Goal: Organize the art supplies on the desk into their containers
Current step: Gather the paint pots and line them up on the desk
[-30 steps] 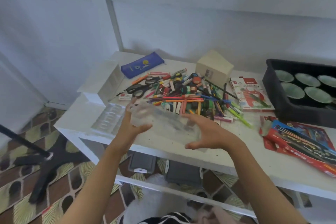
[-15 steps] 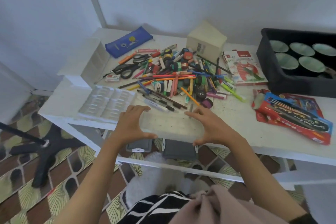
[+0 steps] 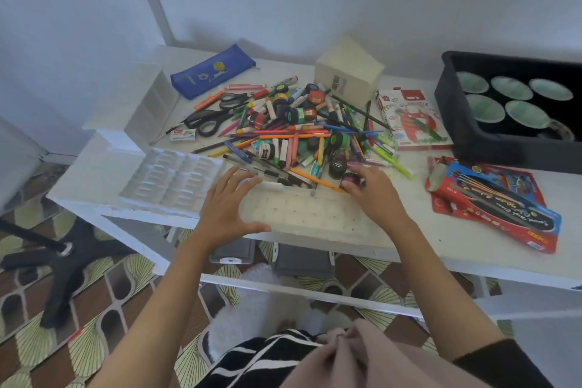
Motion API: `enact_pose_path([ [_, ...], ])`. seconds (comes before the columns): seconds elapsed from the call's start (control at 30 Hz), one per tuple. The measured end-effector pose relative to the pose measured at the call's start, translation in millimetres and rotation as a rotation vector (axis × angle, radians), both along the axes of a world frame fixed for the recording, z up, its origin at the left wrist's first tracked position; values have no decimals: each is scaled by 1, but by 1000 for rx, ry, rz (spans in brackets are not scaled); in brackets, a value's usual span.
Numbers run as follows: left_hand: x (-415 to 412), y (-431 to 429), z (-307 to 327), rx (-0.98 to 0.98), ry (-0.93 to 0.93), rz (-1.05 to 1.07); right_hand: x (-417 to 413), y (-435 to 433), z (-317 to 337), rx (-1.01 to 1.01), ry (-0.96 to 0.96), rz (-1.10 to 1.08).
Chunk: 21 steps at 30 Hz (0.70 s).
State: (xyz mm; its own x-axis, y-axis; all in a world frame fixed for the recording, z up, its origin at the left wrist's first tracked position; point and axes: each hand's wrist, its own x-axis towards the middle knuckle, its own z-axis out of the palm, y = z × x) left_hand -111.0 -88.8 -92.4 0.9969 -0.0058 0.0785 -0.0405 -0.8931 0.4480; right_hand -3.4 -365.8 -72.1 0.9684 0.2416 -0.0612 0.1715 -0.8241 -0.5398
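A clear plastic box [image 3: 302,214] lies flat on the white desk [image 3: 472,249] at its front edge. My left hand [image 3: 226,208] rests at the box's left end with fingers spread and the thumb along the near rim. My right hand [image 3: 374,195] is at the box's far right corner, fingers curled around a small dark paint pot [image 3: 350,180]. Just behind the box lies a heap of pens, markers and paint pots [image 3: 302,132], with black scissors [image 3: 208,120] on its left side.
A white moulded tray [image 3: 170,179] sits left of the box, with a white drawer unit [image 3: 141,98] and a blue pencil case [image 3: 211,71] behind it. A beige carton [image 3: 348,72], a red booklet [image 3: 409,118], a brush pack [image 3: 494,205] and a black bin [image 3: 447,104] of bowls stand to the right.
The clear box came down from mid-air onto the desk's front edge. My right hand left the box's right end and closed on a small paint pot; my left hand loosened.
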Motion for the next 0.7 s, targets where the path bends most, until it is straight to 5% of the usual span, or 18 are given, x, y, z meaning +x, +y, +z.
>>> enact_pose_path([
  [0.23,8,-12,1,93,21,-71,-6,-1,12,228,-8,-43],
  [0.37,12,-22,-1,85,19,-70,-15,-11,32,315,67,183],
  [0.5,10,-23,-8,7,4,-41,-20,-21,44,72,136,458],
  [0.7,9,-24,-10,-19,-15,-24,-26,-18,44,-274,211,558],
])
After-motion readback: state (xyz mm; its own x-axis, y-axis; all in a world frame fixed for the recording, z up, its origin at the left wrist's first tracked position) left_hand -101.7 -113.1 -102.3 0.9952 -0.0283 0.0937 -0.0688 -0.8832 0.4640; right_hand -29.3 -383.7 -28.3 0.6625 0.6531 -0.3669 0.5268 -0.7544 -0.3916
